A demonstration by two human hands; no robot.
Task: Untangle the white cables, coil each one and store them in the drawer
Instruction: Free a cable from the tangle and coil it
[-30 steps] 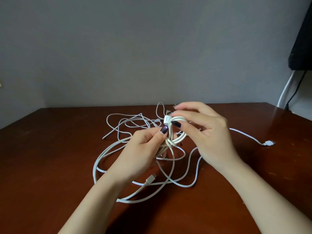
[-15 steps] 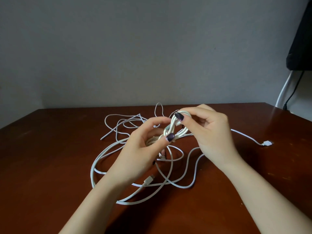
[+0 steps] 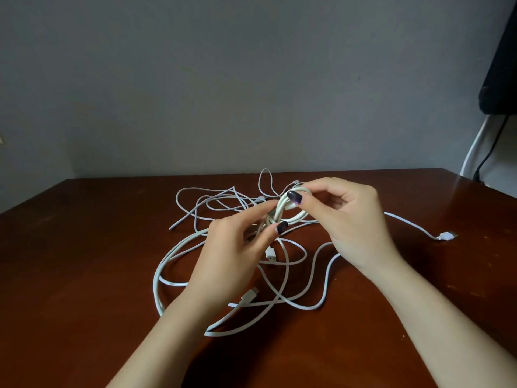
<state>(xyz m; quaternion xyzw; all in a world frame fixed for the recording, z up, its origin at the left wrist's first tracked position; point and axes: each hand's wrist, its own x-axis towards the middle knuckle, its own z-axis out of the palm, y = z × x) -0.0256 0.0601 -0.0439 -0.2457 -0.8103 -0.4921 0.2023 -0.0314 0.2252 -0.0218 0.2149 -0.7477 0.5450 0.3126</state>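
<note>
A small coil of white cable (image 3: pixel 282 211) is lifted just above the table between both hands. My left hand (image 3: pixel 232 253) pinches its lower part with thumb and fingers. My right hand (image 3: pixel 349 219) pinches its upper loop from the right. Below and around lies a tangle of white cables (image 3: pixel 279 289) in loose loops on the dark wooden table (image 3: pixel 84 275). A USB plug (image 3: pixel 270 254) hangs under the coil, another connector (image 3: pixel 249 296) lies by my left wrist. One cable runs right to a plug (image 3: pixel 447 236). No drawer is in view.
A grey wall stands behind the table's far edge. At the upper right hangs a black object (image 3: pixel 498 79), with a white tube (image 3: pixel 472 152) and a black lead (image 3: pixel 488 152) dropping behind the table's right corner.
The coil has turned between my hands: my right thumb moved onto its top loop, my left thumb slid lower on it, and a USB plug now hangs free beneath.
</note>
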